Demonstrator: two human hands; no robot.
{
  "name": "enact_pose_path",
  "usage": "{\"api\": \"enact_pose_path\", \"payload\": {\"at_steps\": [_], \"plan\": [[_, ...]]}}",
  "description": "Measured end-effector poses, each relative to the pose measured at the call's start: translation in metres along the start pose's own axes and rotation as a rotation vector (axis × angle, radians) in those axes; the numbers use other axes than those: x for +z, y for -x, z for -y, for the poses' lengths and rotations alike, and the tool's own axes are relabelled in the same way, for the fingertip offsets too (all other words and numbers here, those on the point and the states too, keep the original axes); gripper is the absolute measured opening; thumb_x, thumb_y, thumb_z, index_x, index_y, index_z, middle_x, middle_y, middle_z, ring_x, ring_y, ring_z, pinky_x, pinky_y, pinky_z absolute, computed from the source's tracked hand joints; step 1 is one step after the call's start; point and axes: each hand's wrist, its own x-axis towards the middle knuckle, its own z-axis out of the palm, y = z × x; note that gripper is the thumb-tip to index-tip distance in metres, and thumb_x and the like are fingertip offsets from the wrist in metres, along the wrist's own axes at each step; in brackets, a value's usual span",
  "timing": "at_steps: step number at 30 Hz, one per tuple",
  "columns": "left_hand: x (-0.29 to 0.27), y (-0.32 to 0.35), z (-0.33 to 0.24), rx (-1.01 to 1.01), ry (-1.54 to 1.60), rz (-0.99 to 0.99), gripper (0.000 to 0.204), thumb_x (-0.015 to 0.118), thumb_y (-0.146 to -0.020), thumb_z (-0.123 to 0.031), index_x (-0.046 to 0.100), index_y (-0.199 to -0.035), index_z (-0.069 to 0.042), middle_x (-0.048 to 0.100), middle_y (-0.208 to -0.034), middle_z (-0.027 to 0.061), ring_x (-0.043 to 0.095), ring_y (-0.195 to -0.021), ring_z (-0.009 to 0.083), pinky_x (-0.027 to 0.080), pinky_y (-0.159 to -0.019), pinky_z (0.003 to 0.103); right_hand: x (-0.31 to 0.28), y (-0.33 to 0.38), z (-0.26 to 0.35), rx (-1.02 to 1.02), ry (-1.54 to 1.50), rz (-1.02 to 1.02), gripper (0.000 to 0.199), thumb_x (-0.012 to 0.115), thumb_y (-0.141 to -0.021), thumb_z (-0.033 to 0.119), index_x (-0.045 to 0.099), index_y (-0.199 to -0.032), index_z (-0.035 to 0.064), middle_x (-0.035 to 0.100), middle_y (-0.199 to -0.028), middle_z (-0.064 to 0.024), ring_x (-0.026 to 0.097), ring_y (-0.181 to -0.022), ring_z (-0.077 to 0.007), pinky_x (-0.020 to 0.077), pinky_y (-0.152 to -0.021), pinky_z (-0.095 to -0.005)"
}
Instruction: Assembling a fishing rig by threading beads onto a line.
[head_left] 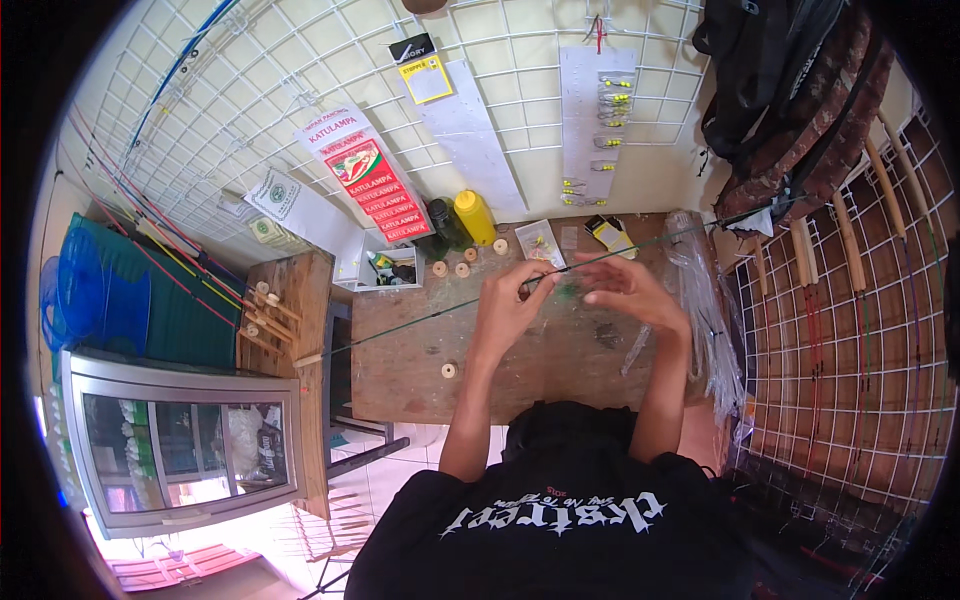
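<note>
Both hands meet above the wooden counter (420, 350): the left hand (508, 305) and right hand (622, 292) each pinch a thin green rod (420, 322) that slants across the counter, near a yellow bottle (475, 217) and small wooden rings (451, 269).

Single head view, looking steeply down, close above wooden workbench (420, 350).

L hand (508, 305) + R hand (625, 292) pinch thin rod (420, 320) | wooden bench (400, 350) | yellow bottle (475, 217) behind
</note>
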Motion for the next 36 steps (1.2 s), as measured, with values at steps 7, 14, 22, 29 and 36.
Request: {"api": "enact_pose_path", "payload": {"at_steps": [7, 14, 22, 29, 36], "plan": [[-0.006, 0.003, -0.005, -0.022, -0.021, 0.017, 0.01, 0.065, -0.082, -0.006, 0.065, -0.091, 0.0, 0.065, -0.075, 0.0057, 0.057, -0.066, 0.0068, 0.044, -0.056, 0.023, 0.033, -0.022, -0.002, 0.058, -0.033, -0.013, 0.033, 0.07, -0.08, 0.013, 0.062, -0.109, 0.0017, 0.066, -0.09, -0.0016, 0.057, -0.078, -0.0074, 0.0443, -0.071, -0.0221], [-0.009, 0.002, -0.011, -0.047, 0.019, 0.022, 0.011, 0.065, -0.083, -0.007, 0.065, -0.091, 0.0, 0.065, -0.073, 0.0054, 0.057, -0.065, 0.0062, 0.043, -0.055, 0.022, 0.006, -0.005, 0.003, -0.032, 0.142, 0.001, 0.016, 0.068, -0.082, 0.012, 0.069, -0.092, -0.0009, 0.067, -0.084, -0.0042, 0.059, -0.074, -0.0084, 0.046, -0.068, -0.0226], [-0.007, 0.003, -0.009, -0.001, 0.024, -0.012, 0.012, 0.067, -0.081, -0.01, 0.066, -0.09, -0.002, 0.068, -0.077, 0.0091, 0.05, -0.048, 0.0076, 0.039, -0.045, 0.024, -0.019, 0.035, 0.039, -0.088, 0.0, -0.17, 0.01, 0.057, -0.088, 0.003, 0.062, -0.093, -0.0036, 0.066, -0.094, -0.0102, 0.065, -0.088, -0.0178, 0.0489, -0.079, -0.0284], [-0.008, 0.003, -0.009, 0.036, -0.001, -0.031, 0.013, 0.067, -0.081, -0.011, 0.066, -0.089, -0.002, 0.067, -0.076, 0.0084, 0.046, -0.046, 0.0084, 0.038, -0.044, 0.025, -0.041, 0.05, 0.033, -0.075, -0.011, -0.054, 0.005, 0.063, -0.082, 0.0, 0.06, -0.086, -0.0015, 0.066, -0.089, -0.011, 0.066, -0.086, -0.0184, 0.0497, -0.08, -0.0294], [-0.009, 0.003, -0.011, -0.007, 0.008, -0.003, 0.012, 0.066, -0.082, -0.009, 0.065, -0.09, -0.001, 0.065, -0.072, 0.0065, 0.051, -0.055, 0.0066, 0.04, -0.05, 0.023, -0.035, 0.048, 0.03, -0.255, -0.268, -0.024, 0.011, 0.064, -0.079, -0.003, 0.061, -0.089, -0.0025, 0.067, -0.092, -0.0155, 0.066, -0.087, -0.0219, 0.0506, -0.081, -0.0326]]}}
